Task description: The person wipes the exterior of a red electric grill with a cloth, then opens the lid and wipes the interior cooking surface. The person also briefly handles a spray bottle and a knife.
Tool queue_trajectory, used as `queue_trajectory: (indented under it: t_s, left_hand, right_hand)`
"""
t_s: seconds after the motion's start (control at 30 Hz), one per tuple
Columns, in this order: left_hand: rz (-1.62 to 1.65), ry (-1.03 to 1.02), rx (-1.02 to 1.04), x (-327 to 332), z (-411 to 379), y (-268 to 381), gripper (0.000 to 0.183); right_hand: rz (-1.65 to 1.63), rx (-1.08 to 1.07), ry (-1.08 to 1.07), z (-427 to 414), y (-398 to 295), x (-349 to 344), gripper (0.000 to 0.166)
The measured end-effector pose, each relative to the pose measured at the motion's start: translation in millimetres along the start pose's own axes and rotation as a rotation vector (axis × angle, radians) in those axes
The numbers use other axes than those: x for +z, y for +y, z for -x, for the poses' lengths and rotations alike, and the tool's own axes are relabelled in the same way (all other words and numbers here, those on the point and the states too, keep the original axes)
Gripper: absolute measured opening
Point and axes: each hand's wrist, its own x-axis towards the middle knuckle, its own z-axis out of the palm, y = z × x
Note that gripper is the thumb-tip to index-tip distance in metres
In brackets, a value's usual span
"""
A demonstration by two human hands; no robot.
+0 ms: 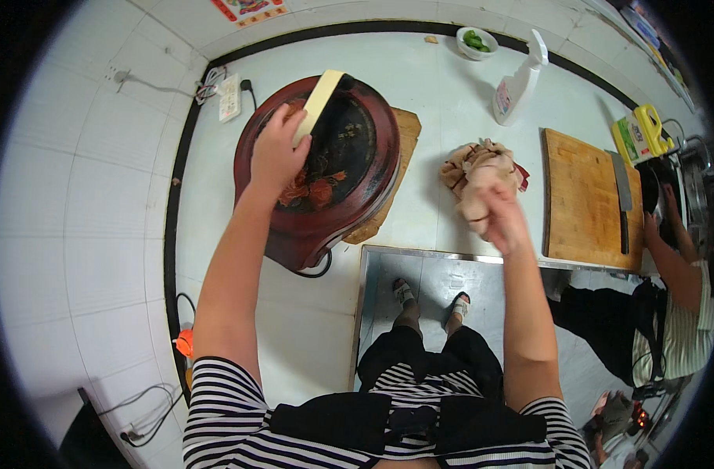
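Note:
A round electric griddle (348, 158) with a dark red rim and a black lid with a worn floral print sits on the counter to the left. My left hand (279, 146) is over the lid, its thumb and fingers around the near end of the cream-coloured handle (325, 94). My right hand (502, 220) is blurred, its fingers curled, at the near side of a crumpled beige cloth (480, 161). Whether those fingers grip the cloth is unclear. A bit of dark red shows at the cloth's right edge.
Under the griddle lies a wooden board (407, 132). A white spray bottle (515, 88) and a bowl of green peppers (476, 44) stand behind. At right are a cutting board (586, 199) with a cleaver (622, 182), a yellow jug (641, 138) and another person (674, 328). A power strip (230, 99) lies at left.

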Motion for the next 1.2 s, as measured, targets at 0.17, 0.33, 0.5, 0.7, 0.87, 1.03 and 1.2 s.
queue_trajectory:
  t_s: [0.17,0.33,0.5,0.7,0.87,1.03,1.2]
  left_hand:
    - [-0.059,-0.115,-0.019,29,-35,-18,0.054]
    - [0.202,-0.224,0.016,56,-48,-35,0.054]
    - [0.217,-0.214,-0.050,59,-46,-33,0.050]
    - [0.177,-0.172,-0.055,60,-47,-31,0.048]
    - [0.168,-0.155,-0.062,62,-50,-25,0.046]
    - [0.125,-0.117,-0.128,70,-60,-19,0.046]
    - [0.039,-0.077,-0.138,78,-62,-10,0.045]
  right_hand:
    - [-0.213,0.064,-0.055,0,73,54,0.039]
    - [-0.449,0.022,0.041,-4,103,57,0.041]
    - [-0.403,-0.096,0.010,-12,88,43,0.050]
    - [-0.159,-0.109,0.063,-2,113,60,0.062]
    - [-0.207,-0.071,0.101,2,129,65,0.063]
    - [-0.210,-0.098,0.008,3,138,82,0.059]
    - [0.142,-0.135,-0.044,-7,138,92,0.056]
